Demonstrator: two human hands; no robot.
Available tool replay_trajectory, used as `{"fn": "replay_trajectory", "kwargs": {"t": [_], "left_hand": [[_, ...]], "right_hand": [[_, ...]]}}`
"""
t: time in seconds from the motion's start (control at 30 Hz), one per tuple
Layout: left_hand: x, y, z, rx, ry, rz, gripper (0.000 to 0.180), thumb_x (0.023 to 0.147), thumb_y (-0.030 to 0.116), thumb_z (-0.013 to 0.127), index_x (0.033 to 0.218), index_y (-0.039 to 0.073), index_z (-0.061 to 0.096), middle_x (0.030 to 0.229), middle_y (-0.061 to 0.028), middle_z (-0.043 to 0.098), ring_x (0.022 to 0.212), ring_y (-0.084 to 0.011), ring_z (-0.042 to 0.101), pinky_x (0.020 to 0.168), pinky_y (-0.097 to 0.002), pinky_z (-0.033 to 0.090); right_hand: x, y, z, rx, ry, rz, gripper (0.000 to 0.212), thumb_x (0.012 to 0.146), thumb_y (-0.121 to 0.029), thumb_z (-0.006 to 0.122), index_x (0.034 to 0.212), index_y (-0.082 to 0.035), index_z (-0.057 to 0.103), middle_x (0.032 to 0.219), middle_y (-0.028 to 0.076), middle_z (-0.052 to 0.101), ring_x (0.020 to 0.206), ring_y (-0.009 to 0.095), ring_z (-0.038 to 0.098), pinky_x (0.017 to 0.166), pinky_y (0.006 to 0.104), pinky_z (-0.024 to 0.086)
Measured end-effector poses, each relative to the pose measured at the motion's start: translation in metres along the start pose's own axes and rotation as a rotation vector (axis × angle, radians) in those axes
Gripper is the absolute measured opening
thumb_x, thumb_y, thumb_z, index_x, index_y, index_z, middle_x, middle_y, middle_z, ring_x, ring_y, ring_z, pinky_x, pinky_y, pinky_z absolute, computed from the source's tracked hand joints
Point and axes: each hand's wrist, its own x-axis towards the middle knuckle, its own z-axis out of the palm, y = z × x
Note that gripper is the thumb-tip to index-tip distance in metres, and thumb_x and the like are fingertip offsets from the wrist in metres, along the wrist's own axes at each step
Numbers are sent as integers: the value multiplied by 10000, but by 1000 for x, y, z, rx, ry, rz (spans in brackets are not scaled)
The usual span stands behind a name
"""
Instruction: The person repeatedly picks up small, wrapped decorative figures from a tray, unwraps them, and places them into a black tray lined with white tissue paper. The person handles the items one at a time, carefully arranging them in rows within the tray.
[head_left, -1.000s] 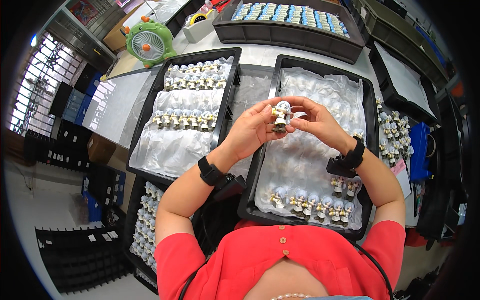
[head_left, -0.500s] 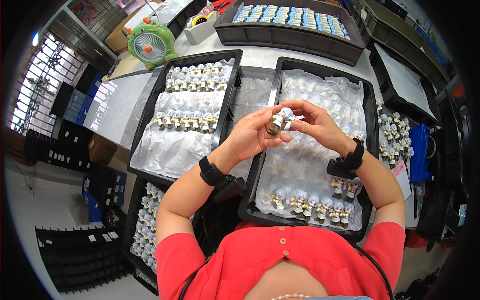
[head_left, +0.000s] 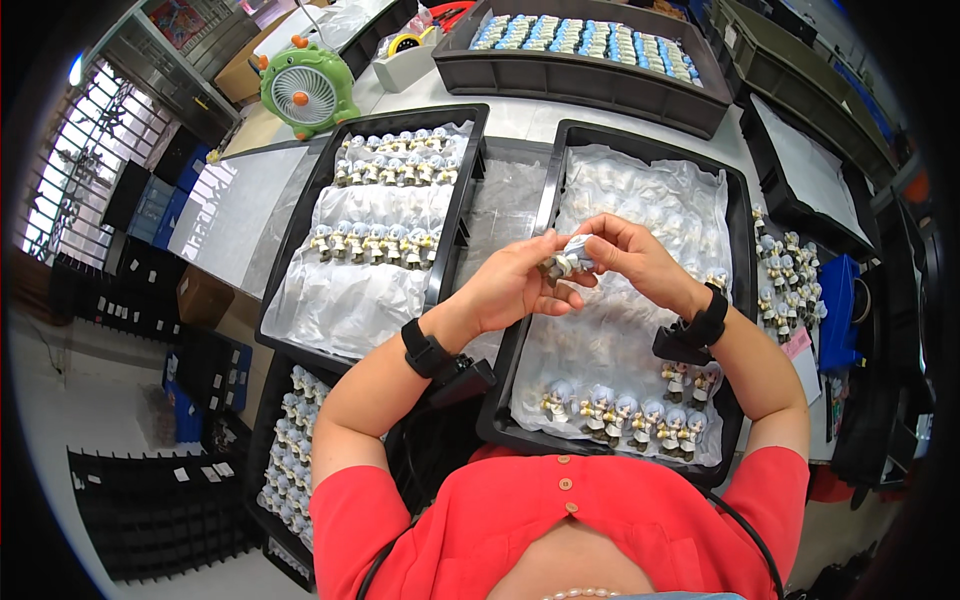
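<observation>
Fingers (head_left: pixel 560 283) of both hands pinch a small figurine (head_left: pixel 563 263) between them, above the tray (head_left: pixel 742 200).

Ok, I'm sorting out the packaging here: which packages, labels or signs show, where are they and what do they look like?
Cardboard box: far left of the bench behind the green fan, brown, open.
Poster: top left on the wall, colourful, tilted rectangle.
White labels: on black trays lower left, small rectangles.
Pink paper slip: right of the near tray, small, flat.
</observation>
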Motion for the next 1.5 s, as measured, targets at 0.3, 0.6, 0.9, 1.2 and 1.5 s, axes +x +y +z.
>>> {"fn": "replay_trajectory", "kwargs": {"t": [0.3, 0.6, 0.9, 1.2, 1.5], "left_hand": [[-7, 7, 10, 219, -19, 47, 512, 958, 368, 444, 1359, 61, 358, 1148, -181, 562, 906, -215, 643, 677, -264, 546], [-4, 5, 12, 34, -87, 106, 509, 958, 329, 456, 1393, 116, 300, 1183, -118, 539, 964, -252, 625, 788, -347, 540], [-5, 3, 11, 97, -94, 59, 625, 937, 342, 504, 1425, 121, 183, 1199, -115, 515, 976, -316, 628, 772, -336, 548], [-4, 2, 11, 66, -106, 23, 560, 951, 286, 481, 1427, 117, 238, 1223, -167, 519, 1018, -340, 607, 782, -319, 557], [-3, -1, 9, 100, -76, 4, 593, 931, 327, 521, 1430, 152, 253, 1199, -99, 536, 1035, -314, 605, 801, -313, 530]], "right_hand": [[-6, -13, 5, -66, 39, 30, 308, 906, -286, 586, 1034, -6, 573, 891, 29, 600, 792, 81, 551, 719, 235, 461], [-6, -15, 3, -10, 24, -65, 333, 925, -279, 541, 1130, -18, 558, 954, 9, 595, 825, 69, 544, 785, 240, 453], [-4, -6, -1, 35, -7, 5, 314, 921, -256, 559, 1109, -5, 572, 927, 19, 610, 781, 73, 541, 730, 232, 462], [-3, -6, 0, 28, 4, 5, 270, 928, -245, 548, 1051, -6, 572, 866, 12, 599, 696, 64, 517, 656, 213, 440], [-3, -8, 1, 42, 4, -5, 237, 927, -215, 546, 1036, -5, 564, 846, 12, 587, 689, 68, 510, 650, 215, 439]]}}
